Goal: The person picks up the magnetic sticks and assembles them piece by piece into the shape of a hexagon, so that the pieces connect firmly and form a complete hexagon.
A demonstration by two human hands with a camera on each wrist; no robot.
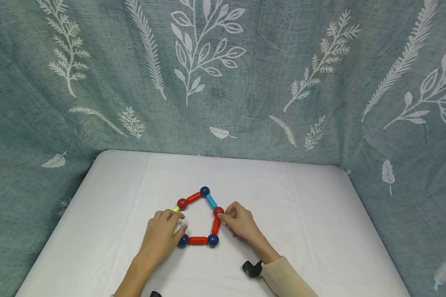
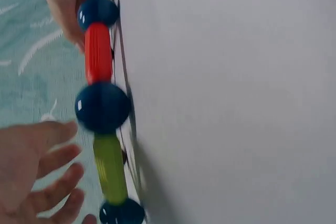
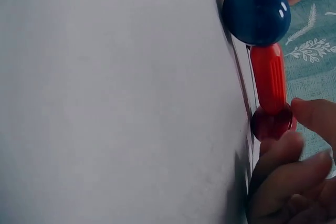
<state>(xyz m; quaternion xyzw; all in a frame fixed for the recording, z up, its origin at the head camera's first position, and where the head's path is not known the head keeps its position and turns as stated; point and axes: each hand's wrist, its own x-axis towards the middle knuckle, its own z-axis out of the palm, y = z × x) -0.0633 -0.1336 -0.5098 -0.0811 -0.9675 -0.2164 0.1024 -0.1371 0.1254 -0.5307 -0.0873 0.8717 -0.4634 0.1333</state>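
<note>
Balls and rods form a ring on the table. Its right corner is a red ball (image 1: 218,211), which my right hand (image 1: 241,222) pinches between thumb and forefinger. A light blue rod (image 1: 211,201) and a red rod (image 1: 216,226) meet at that ball. On the ring's left side my left hand (image 1: 162,231) hovers with loosely bent, spread fingers, hiding part of it. In the left wrist view, the thumb lies close beside a blue ball (image 2: 103,107), and a yellow-green rod (image 2: 110,169) leads to another blue ball (image 2: 122,212).
A blue ball (image 1: 205,191) tops the ring, joined by a red rod (image 1: 194,197) to a red ball (image 1: 182,203). A white cloth covers the table (image 1: 282,198). Behind hangs a green leaf-patterned curtain (image 1: 252,82). A black wrist device (image 1: 252,269) sits by the right sleeve.
</note>
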